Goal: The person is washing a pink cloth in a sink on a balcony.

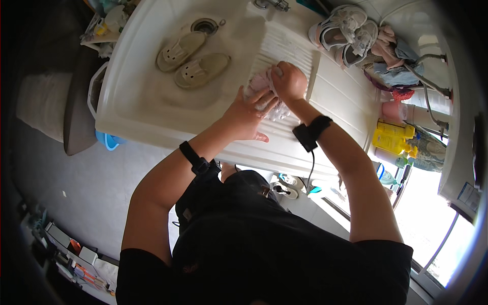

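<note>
A wet, soapy, pale pink cloth [258, 82] lies on the ribbed washboard part [282, 45] of a white laundry sink [152, 129]. My right hand [290, 81] is closed in a fist on the cloth's upper right part. My left hand [249, 116] rests against the cloth's lower left side with its fingers spread over it and its thumb apart; suds cling to the fingers. Foam shows on the ridges and below the cloth. Two beige clog-like shoes, one [177, 53] nearer the drain and the other [202, 71] beside it, lie in the basin to the left.
The drain [204, 26] is at the basin's far end, with a metal tap [272, 4] behind. White-grey sneakers [345, 26] and crumpled cloths [396, 57] lie on the right ledge. Yellow bottles [392, 139] stand at the right. A black cable hangs from my right wristband.
</note>
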`<state>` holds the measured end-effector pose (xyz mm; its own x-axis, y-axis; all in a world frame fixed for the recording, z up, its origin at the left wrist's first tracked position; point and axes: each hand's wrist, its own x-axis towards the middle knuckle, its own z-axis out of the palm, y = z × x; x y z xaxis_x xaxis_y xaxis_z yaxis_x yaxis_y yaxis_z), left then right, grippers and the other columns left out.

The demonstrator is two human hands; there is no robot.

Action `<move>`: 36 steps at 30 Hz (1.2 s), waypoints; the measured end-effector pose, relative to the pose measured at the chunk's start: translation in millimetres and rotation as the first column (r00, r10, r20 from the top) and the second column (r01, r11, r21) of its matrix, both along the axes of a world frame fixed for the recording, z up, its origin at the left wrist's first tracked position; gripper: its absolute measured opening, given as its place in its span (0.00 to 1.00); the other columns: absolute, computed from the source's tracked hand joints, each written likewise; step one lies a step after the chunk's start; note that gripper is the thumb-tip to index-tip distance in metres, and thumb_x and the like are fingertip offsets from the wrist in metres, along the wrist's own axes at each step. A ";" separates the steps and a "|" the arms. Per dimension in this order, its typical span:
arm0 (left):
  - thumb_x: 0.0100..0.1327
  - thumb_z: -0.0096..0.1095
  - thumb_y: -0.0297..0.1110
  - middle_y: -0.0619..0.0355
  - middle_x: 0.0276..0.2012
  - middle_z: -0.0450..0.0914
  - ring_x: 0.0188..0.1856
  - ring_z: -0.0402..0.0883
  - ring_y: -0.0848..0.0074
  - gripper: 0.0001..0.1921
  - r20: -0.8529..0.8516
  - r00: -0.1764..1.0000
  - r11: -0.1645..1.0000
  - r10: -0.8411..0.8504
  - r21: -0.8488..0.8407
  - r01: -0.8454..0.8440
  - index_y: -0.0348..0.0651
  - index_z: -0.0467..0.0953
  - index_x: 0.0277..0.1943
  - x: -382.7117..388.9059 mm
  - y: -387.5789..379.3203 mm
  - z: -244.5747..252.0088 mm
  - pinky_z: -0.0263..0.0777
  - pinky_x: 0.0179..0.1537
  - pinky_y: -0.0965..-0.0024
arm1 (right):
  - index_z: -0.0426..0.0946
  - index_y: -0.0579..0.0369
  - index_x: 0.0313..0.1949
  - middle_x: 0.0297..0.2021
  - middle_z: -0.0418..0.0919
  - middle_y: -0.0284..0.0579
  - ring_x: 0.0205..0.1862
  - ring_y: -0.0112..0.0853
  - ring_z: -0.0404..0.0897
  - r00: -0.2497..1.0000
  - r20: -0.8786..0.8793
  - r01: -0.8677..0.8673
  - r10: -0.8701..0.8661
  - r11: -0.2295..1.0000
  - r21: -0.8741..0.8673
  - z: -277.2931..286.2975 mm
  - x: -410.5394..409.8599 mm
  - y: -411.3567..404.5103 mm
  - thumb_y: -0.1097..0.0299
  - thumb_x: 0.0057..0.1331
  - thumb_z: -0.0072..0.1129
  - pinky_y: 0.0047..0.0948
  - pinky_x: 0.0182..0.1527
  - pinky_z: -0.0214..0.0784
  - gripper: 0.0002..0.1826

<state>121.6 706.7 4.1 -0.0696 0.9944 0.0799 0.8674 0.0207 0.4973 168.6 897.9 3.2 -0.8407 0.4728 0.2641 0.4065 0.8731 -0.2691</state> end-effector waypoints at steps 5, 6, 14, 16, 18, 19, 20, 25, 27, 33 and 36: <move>0.48 0.62 0.72 0.56 0.71 0.59 0.75 0.46 0.68 0.52 -0.102 0.994 0.997 -0.038 -0.071 0.031 0.45 0.61 0.70 -5.8 -1.9 -4.6 0.42 0.68 0.33 | 0.78 0.49 0.27 0.28 0.79 0.47 0.34 0.47 0.79 0.989 0.148 0.033 -0.011 0.989 -0.145 6.4 12.4 -24.8 0.58 0.55 0.59 0.44 0.33 0.70 0.09; 0.48 0.62 0.72 0.56 0.71 0.59 0.75 0.48 0.68 0.52 -0.082 0.992 0.975 -0.097 -0.208 0.079 0.45 0.61 0.69 -4.5 -2.0 0.6 0.42 0.68 0.33 | 0.78 0.48 0.27 0.28 0.79 0.46 0.34 0.46 0.79 0.979 0.102 -0.154 0.175 0.971 -0.183 14.8 25.3 -36.7 0.58 0.55 0.60 0.43 0.34 0.71 0.09; 0.48 0.60 0.73 0.56 0.70 0.60 0.75 0.47 0.64 0.51 -0.127 0.992 0.997 0.017 -0.076 -0.027 0.44 0.63 0.68 4.6 1.6 -5.7 0.42 0.68 0.34 | 0.79 0.47 0.29 0.29 0.81 0.44 0.33 0.44 0.81 0.928 0.335 -0.153 0.161 0.987 -0.049 15.1 -36.7 -18.0 0.57 0.55 0.59 0.43 0.35 0.73 0.09; 0.49 0.58 0.74 0.56 0.72 0.58 0.76 0.45 0.65 0.52 -0.156 0.986 0.997 0.056 0.064 -0.046 0.44 0.62 0.69 8.4 0.7 -8.4 0.42 0.68 0.34 | 0.79 0.48 0.29 0.26 0.81 0.45 0.32 0.45 0.80 0.945 0.325 -0.056 0.040 0.998 0.039 7.9 -48.0 -10.2 0.57 0.56 0.59 0.44 0.35 0.72 0.10; 0.49 0.56 0.75 0.57 0.73 0.54 0.76 0.41 0.66 0.53 -0.185 0.982 0.999 0.031 0.021 -0.028 0.45 0.59 0.70 7.3 -1.0 -14.2 0.42 0.68 0.34 | 0.79 0.50 0.29 0.25 0.80 0.46 0.31 0.47 0.80 0.955 0.296 0.001 -0.011 0.999 0.036 1.0 -53.2 -8.5 0.57 0.57 0.57 0.46 0.35 0.72 0.11; 0.49 0.56 0.75 0.57 0.73 0.54 0.76 0.41 0.66 0.53 -0.188 0.981 0.999 0.039 0.026 -0.035 0.45 0.59 0.70 5.9 -2.8 -15.2 0.42 0.68 0.34 | 0.79 0.50 0.29 0.25 0.80 0.46 0.31 0.47 0.80 0.956 0.294 -0.006 -0.006 0.999 0.041 6.7 -46.6 -17.2 0.57 0.57 0.57 0.46 0.35 0.72 0.11; 0.49 0.56 0.75 0.57 0.73 0.54 0.76 0.42 0.67 0.53 -0.201 0.980 0.998 0.001 -0.054 -0.012 0.45 0.59 0.71 5.4 -5.8 -16.8 0.42 0.68 0.34 | 0.79 0.50 0.29 0.26 0.80 0.47 0.32 0.47 0.79 0.960 0.261 -0.083 0.098 0.994 -0.067 11.1 -28.3 -31.1 0.56 0.57 0.57 0.46 0.36 0.71 0.11; 0.49 0.56 0.75 0.57 0.73 0.55 0.77 0.41 0.67 0.54 -0.151 0.984 0.917 -0.090 -0.398 0.023 0.44 0.56 0.71 5.4 -1.4 -3.6 0.41 0.68 0.34 | 0.78 0.50 0.29 0.28 0.80 0.48 0.33 0.48 0.79 0.843 0.251 -0.446 0.475 0.879 -0.166 22.4 -6.7 -44.8 0.55 0.57 0.56 0.46 0.36 0.71 0.12; 0.49 0.57 0.75 0.57 0.73 0.54 0.76 0.42 0.67 0.54 -0.164 0.986 0.980 -0.036 -0.198 0.003 0.43 0.56 0.72 8.0 0.4 -2.4 0.42 0.68 0.34 | 0.77 0.51 0.28 0.28 0.81 0.47 0.33 0.47 0.80 0.944 0.243 -0.232 0.225 0.973 0.001 7.5 -41.4 -15.3 0.56 0.58 0.54 0.46 0.35 0.72 0.12; 0.51 0.58 0.72 0.58 0.74 0.53 0.76 0.42 0.68 0.54 -0.167 0.986 0.991 -0.002 -0.135 -0.021 0.43 0.54 0.73 5.8 -7.1 0.3 0.43 0.68 0.35 | 0.80 0.51 0.32 0.32 0.82 0.49 0.38 0.48 0.82 0.952 0.307 -0.045 0.007 0.992 0.114 -12.4 -91.5 28.8 0.54 0.59 0.54 0.42 0.40 0.73 0.15; 0.51 0.64 0.67 0.55 0.71 0.59 0.74 0.51 0.64 0.48 -0.107 0.992 0.997 0.068 0.037 -0.064 0.42 0.61 0.68 1.4 -15.8 -7.1 0.47 0.68 0.38 | 0.83 0.53 0.41 0.38 0.83 0.55 0.41 0.43 0.83 0.932 0.341 0.273 -0.126 0.861 -0.429 5.1 -66.9 58.3 0.38 0.57 0.59 0.36 0.44 0.73 0.29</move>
<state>123.1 690.8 -3.0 -0.1239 0.9846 0.1234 0.9134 0.0646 0.4018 101.7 956.2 8.4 -0.7174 0.6429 -0.2683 0.6815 0.5679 -0.4616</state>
